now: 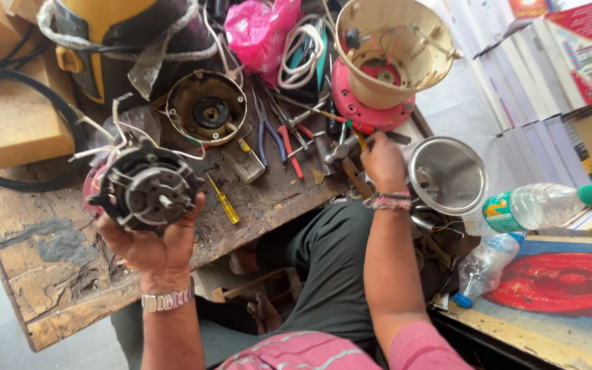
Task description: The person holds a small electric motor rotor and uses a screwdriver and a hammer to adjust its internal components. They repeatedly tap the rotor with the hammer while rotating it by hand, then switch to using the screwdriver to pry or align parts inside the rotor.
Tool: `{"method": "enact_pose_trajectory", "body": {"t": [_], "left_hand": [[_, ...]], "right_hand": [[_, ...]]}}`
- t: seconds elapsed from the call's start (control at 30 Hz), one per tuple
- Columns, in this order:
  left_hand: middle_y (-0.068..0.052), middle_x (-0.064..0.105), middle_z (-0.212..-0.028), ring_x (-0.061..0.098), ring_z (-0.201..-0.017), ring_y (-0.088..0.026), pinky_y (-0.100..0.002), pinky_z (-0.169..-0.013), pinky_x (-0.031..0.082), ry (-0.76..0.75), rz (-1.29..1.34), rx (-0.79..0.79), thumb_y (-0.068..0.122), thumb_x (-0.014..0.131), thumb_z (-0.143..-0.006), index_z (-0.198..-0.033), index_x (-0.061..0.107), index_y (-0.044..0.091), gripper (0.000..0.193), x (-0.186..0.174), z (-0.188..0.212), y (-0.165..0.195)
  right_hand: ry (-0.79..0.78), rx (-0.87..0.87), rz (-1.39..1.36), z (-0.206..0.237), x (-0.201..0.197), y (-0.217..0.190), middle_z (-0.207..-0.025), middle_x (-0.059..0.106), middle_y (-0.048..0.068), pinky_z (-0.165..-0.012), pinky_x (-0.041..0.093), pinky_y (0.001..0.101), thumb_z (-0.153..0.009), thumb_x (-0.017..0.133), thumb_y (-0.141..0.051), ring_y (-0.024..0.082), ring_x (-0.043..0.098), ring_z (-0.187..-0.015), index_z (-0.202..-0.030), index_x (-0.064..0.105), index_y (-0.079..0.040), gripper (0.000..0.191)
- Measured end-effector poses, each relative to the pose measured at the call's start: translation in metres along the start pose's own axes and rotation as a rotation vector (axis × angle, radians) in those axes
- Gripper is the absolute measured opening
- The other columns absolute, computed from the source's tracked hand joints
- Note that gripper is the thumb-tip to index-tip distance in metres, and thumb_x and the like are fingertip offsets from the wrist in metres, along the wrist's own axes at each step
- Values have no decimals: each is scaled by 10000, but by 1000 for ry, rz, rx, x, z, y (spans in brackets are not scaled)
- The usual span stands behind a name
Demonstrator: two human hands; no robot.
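Head view, looking down past a pink striped shirt and dark trousers to a worn wooden workbench (49, 274). Nearest, left hand (155, 240), steel watch on the wrist, fingers curled up around an electric motor (146, 193), clamped on it from below, shaft end upward, loose white wires trailing off its top. Motor held above the bench's near edge, clear of any housing. Further out, right hand (383, 163), woven band at the wrist, reaching into a heap of hand tools (303, 133); fingers closed toward a small tool with a yellow handle, though whether gripped or merely touched cannot be told. Between the hands, a yellow screwdriver (223, 200) lying flat on the wood. Beyond, a round brass-coloured housing cup (207, 107), empty and open upward; to the right a cream appliance base (386, 51) tipped on a pink ring, wiring exposed inside. Beside the right hand, a steel jar (448, 175) on its side.

By the look of it, stripping down largely done: motor out, shells opened. Left to do, seemingly, the work on the motor itself and all reassembly.
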State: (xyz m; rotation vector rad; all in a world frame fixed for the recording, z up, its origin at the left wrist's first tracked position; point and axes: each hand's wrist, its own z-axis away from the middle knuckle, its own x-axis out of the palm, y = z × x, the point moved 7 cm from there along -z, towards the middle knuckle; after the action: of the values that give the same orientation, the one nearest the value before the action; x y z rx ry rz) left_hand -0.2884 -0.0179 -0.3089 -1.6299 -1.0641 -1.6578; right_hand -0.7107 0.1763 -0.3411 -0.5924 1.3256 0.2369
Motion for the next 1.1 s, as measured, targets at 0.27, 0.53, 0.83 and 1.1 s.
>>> {"method": "enact_pose_trajectory", "body": {"t": [0.27,0.53,0.83,1.1], "left_hand": [[-116,641,-1396,663,-1239,-328,-662,-1012,529,56,-22,-74,489,663,-962,-1426,557,150,584,23,8,9],[-127,644,-1419,657,-1268,-364,-704,-1040,535,96,-21,-95,480,661,-954,-1453,601,159,596,24,3,-1],[-138,653,-1371,660,-1246,-373,-715,-1041,540,99,-21,-98,435,668,-990,-1321,636,154,436,38,7,7],[-131,647,-1345,656,-1220,-346,-650,-976,581,170,-63,-75,427,691,-922,-1424,551,119,605,46,5,16]], "right_hand": [[61,24,-238,-15,21,21,-1045,738,253,-912,525,516,-877,636,-165,413,694,-1016,-1230,605,-100,361],[128,-392,-125,-15,28,-10,-1031,750,184,-914,536,474,-755,751,-72,359,694,-1014,-1059,704,-121,311],[-41,-337,-183,-7,28,-12,-1105,705,198,-883,547,467,-794,744,-74,358,700,-1012,-1273,592,-76,503],[-229,-371,-69,5,31,-18,-1172,693,202,-919,535,446,-689,858,-123,354,676,-1079,-1341,545,-48,727]]}}
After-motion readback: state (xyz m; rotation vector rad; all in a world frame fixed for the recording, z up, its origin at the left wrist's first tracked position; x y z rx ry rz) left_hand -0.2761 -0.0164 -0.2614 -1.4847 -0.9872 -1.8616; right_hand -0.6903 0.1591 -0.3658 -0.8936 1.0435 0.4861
